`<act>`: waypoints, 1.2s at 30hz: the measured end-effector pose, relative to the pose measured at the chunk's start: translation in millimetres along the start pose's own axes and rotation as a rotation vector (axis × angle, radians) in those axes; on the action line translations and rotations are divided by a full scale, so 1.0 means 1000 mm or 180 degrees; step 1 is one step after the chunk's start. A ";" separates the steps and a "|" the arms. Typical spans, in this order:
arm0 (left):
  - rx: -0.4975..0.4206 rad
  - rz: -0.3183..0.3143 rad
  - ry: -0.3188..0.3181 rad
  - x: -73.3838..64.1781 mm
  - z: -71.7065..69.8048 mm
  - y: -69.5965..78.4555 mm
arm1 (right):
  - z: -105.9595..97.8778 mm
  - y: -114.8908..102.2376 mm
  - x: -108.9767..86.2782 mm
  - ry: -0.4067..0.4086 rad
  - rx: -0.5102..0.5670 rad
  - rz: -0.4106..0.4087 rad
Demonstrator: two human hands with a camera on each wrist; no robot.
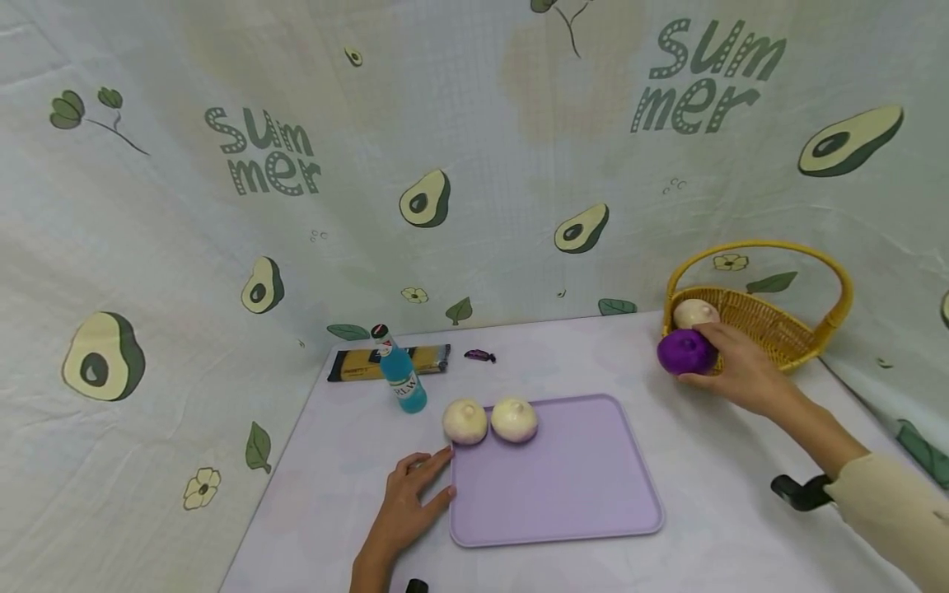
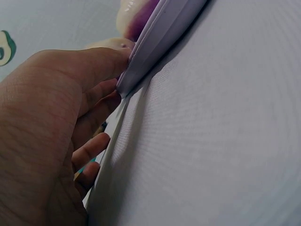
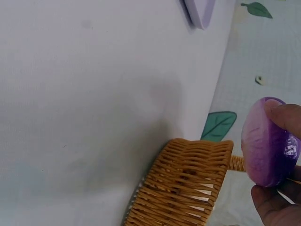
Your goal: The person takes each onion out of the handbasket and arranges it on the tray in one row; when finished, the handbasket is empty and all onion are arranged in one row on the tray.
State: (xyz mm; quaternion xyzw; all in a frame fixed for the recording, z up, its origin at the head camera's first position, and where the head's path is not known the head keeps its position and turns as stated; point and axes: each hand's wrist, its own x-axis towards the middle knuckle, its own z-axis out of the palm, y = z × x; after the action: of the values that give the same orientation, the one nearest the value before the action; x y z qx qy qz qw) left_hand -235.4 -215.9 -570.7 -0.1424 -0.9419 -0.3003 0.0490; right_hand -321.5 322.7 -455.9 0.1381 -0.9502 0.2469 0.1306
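My right hand (image 1: 749,375) holds a purple-and-white turnip (image 1: 687,352) between thumb and fingers, at the front left of the wicker basket (image 1: 786,354). In the right wrist view the turnip (image 3: 268,146) shows a pale side and a glossy purple side. Another turnip (image 1: 695,313), pale side showing, is in the basket. My left hand (image 1: 409,502) rests by the lilac tray (image 1: 563,486), its fairly straight fingertips touching the left rim. On the tray's far left part sit two pale turnips (image 1: 465,422), side by side.
A blue bottle (image 1: 405,379) stands left of the tray, before a yellow-and-black packet (image 1: 356,365). A small purple wrapped candy (image 1: 479,356) lies behind the tray. A printed cloth (image 1: 482,123) hangs behind the table. The basket's tall handle (image 1: 756,245) arches above it.
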 end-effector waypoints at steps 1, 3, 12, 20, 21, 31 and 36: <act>-0.0011 -0.0007 -0.0003 0.000 0.000 0.000 | 0.001 -0.001 0.000 0.0000 0.0008 -0.0013; 0.0002 -0.0013 -0.0001 -0.001 0.000 0.000 | 0.002 -0.002 0.000 -0.0004 0.0005 -0.0027; 0.0017 0.0066 0.0062 -0.001 0.001 -0.003 | 0.009 -0.010 -0.002 0.0005 0.0043 -0.0072; 0.0006 0.0106 0.0096 0.000 0.000 0.000 | 0.014 -0.017 -0.001 -0.0003 0.0071 -0.0122; -0.0001 0.0102 0.0090 0.000 -0.001 0.000 | 0.015 -0.017 -0.002 0.0004 0.0082 -0.0120; -0.0005 0.0085 0.0060 0.001 -0.002 0.000 | 0.023 -0.024 -0.002 -0.0038 0.0145 -0.0159; -0.0021 0.0083 0.0049 0.000 -0.002 0.000 | 0.026 -0.028 -0.002 -0.0121 0.0153 -0.0126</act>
State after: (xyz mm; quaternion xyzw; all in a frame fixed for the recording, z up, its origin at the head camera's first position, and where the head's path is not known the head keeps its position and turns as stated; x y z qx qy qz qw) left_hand -235.8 -217.2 -569.1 -0.1525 -0.9385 -0.3038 0.0597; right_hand -315.2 286.7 -466.0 0.1646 -0.9434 0.2644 0.1141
